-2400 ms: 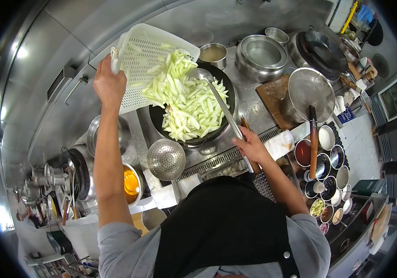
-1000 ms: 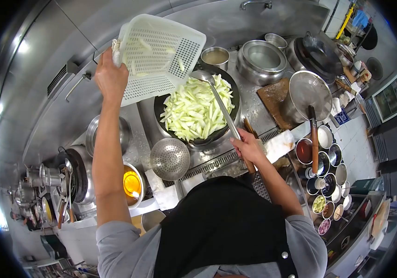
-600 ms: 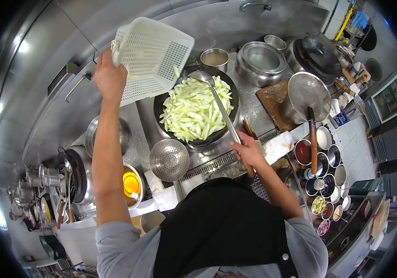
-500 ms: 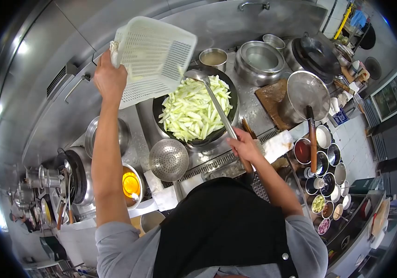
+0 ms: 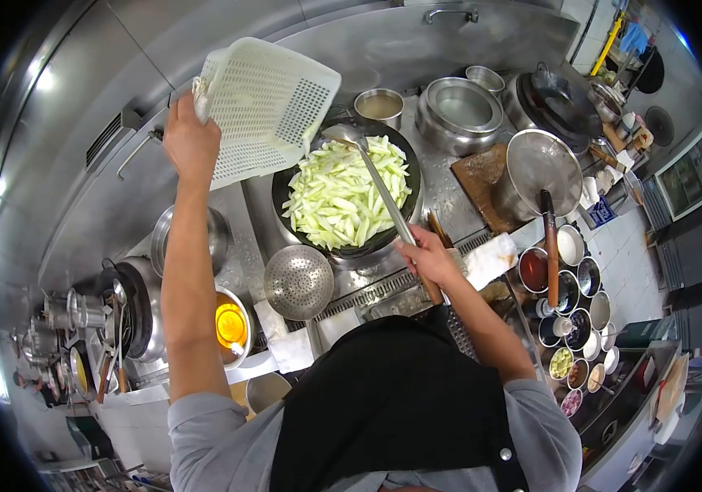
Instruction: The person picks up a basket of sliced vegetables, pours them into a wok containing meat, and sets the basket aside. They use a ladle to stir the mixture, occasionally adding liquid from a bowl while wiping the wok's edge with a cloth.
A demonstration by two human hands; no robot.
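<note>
Here's the left hand (image 5: 191, 139), fingers curled tight on the near side of a white basket (image 5: 256, 102), and the basket is tipped steeply to that hand's right, its lower edge hanging by the wok's upper left. Nearly all the pale green strips (image 5: 347, 197) lie heaped in the wok (image 5: 414, 176), to the right of and nearer the body than the left hand, ahead and to the left of the right. A pale bit seems to cling at the basket's low corner; too small to be sure!

And the right hand (image 5: 427, 254), closed firmly around the ladle (image 5: 388, 197), handle slanting away to that hand's left, bowl up at the wok's far edge against the heap. Lovely spot for it, I'd say: there it can guard that side, or catch a straggler from the basket.

What does good tipping ask for? A low lip, well inside the wok's edge, and short shakes from the left wrist rather than a big swing, because that heap is high and strips could slide over. Loose fingers would let the basket twist.

Mind the elbow room, too: a perforated skimmer (image 5: 298, 283) sits just left of the right hand, a white cloth (image 5: 490, 258) close on its right, all along the steel desk (image 5: 437, 184).
</note>
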